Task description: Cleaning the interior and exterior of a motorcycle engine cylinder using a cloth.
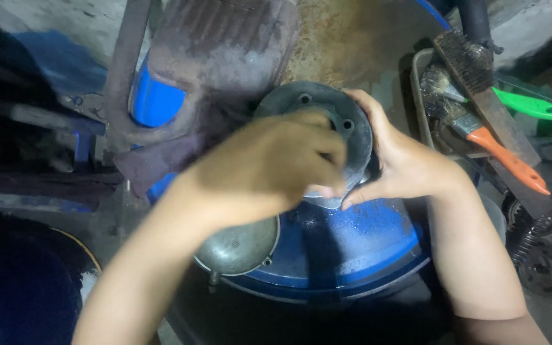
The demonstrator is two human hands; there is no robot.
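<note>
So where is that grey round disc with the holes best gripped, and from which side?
By its outer rim, from the two sides. The grey disc faces the camera, so its flat face with the bolt holes offers nothing to pinch, while its thick edge is exposed. The right hand already cups the right edge; the left hand lies across the face, blurred.

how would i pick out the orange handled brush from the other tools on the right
Start at the big blue machine housing under the hands, then go right to the grey tray of tools. The orange-handled brush lies there slanting down to the right, below the green-handled brush and beside a long wire brush; its bright orange handle is the only one.
</note>
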